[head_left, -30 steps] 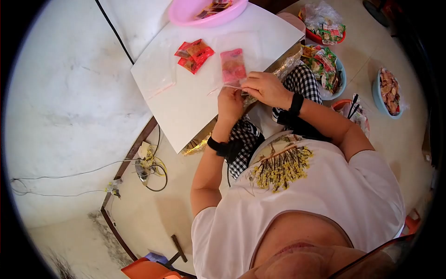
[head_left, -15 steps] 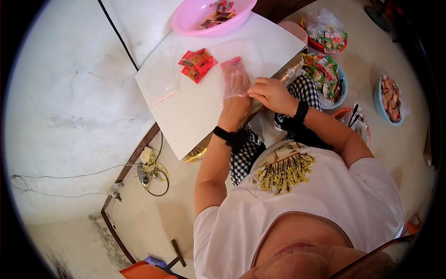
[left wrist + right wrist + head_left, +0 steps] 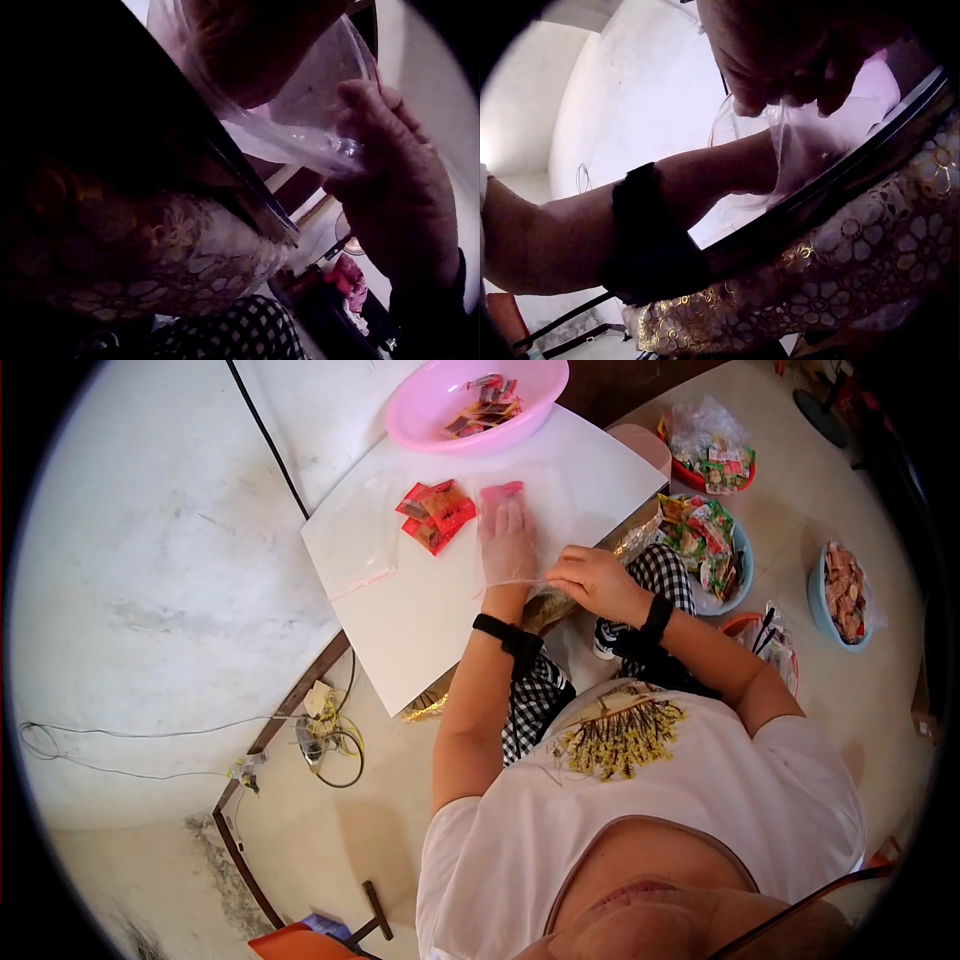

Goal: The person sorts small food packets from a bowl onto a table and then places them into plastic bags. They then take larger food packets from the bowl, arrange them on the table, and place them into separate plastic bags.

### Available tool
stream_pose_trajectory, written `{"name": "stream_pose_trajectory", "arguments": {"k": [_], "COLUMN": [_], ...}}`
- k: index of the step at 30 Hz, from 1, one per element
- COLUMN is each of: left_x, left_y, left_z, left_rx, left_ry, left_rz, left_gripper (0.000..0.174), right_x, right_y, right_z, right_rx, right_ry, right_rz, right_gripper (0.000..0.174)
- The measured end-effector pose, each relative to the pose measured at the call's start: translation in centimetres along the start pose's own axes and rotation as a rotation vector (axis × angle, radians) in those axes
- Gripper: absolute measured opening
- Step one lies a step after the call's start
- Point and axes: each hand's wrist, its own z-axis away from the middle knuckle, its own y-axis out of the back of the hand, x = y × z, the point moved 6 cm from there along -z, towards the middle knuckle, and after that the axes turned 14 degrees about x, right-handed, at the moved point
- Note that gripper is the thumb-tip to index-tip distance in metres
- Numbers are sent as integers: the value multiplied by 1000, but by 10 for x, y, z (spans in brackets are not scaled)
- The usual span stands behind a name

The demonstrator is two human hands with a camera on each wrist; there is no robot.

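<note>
In the head view my left hand [image 3: 510,550] lies inside a clear plastic bag [image 3: 548,510] on the white table, its extended fingers over a pink-red packet [image 3: 503,491]. My right hand [image 3: 598,582] pinches the bag's mouth beside the left wrist. The right wrist view shows the right fingers [image 3: 817,94] gripping the clear film, with the left forearm reaching in. In the left wrist view the bag's rim [image 3: 262,131] arches around the left hand [image 3: 255,45]. Several red packets [image 3: 437,512] lie to the left, near another clear bag [image 3: 362,550].
A pink basin [image 3: 420,422] with small packets stands at the table's far edge. On the floor to the right are a red basin [image 3: 748,478], a blue basin [image 3: 743,560] and another blue basin [image 3: 822,605], all holding packets. Gold patterned cloth [image 3: 636,536] hangs along the table edge.
My left hand has let go of the bag's edge and slid into the bag, reaching over the packet. The right hand keeps its pinch on the bag's mouth. The head view has shifted slightly.
</note>
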Motion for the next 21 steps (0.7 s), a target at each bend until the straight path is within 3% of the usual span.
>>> {"name": "stream_pose_trajectory", "arguments": {"k": [6,9,12,14,16,18,21], "left_x": [-3,-10,-14,-12,-3,20,25], "left_y": [3,-3,14,-18,-14,51,115], "left_z": [-18,-13,-17,18,37,46,43], "left_rx": [-72,9,-237,-129,-104,-159,-454], "left_ry": [145,73,450,152,-30,-96,58], "left_rz": [-171,-187,207,127,149,279,806], "left_gripper": [30,29,29,28,27,29,21], "right_x": [-4,-4,-2,0,0,2,4], "right_y": [-1,-3,-6,-8,-7,-4,-3], "right_z": [-2,-3,-1,-1,-1,-2,0], "right_rx": [-2,-20,-38,-35,-16,-5,-13], "right_ry": [-8,-6,-30,-16,-21,-18,-19], "right_rz": [-22,10,24,33,18,16,34], "right_gripper": [12,11,11,11,11,9,8]}}
